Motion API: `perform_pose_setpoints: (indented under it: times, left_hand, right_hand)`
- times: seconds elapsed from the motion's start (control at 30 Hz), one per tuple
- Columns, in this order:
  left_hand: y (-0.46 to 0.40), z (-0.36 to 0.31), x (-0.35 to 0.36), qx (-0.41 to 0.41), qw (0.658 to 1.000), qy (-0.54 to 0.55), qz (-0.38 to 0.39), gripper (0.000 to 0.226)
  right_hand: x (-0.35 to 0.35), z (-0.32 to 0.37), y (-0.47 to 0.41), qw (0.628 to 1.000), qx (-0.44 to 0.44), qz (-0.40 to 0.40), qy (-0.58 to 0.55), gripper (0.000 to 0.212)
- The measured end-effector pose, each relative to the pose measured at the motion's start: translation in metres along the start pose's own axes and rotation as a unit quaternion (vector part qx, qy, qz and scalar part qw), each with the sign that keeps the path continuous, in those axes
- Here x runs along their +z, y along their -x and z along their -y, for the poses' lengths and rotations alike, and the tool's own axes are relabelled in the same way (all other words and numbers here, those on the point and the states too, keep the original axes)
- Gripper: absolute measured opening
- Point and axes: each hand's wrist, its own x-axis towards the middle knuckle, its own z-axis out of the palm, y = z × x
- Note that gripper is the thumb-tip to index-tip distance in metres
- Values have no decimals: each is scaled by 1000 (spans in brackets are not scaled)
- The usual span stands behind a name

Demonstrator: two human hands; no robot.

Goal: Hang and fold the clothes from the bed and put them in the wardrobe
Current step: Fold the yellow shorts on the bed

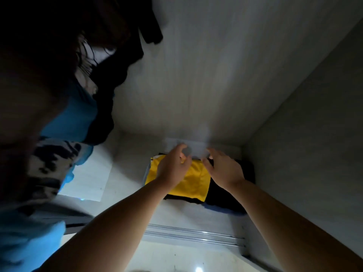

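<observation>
My hands, left (172, 169) and right (225, 171), fingers curled, set a blurred white folded garment (188, 149) onto the yellow-and-black stack (196, 183) on the wardrobe floor (127, 154). Hanging clothes (78, 114) present; bed unseen, remainder unknown.

Both forearms bare, no sleeves, no rings or watch on left hand (173, 169), right hand (224, 169)

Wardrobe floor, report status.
Left hand and right hand over folded yellow cloth garment, grip unclear. Black folded garment beside it. Hanging dark clothes crowd left.
</observation>
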Motion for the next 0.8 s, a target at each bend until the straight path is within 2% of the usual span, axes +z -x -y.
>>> perform_pose_setpoints:
  times: [0.1,0.27,0.47,0.63,0.8]
  left_hand:
    - [7,-35,-36,9,999,35,2,33]
    - [31,-87,-100,39,999,-4,11,33]
    - [65,-125,-167,83,996,-4,15,27]
    - [79,-161,-196,116,989,-42,84,27]
    - [113,-218,-178,162,971,-78,160,29]
  right_hand:
    - [-55,16,13,999,4,-33,-26,48]
    - [-133,49,54,995,40,-69,-65,47]
    - [-190,81,125,989,80,-92,-88,42]
    - [-209,96,176,982,116,-111,-100,47]
    - [-218,83,240,970,189,-121,-97,48]
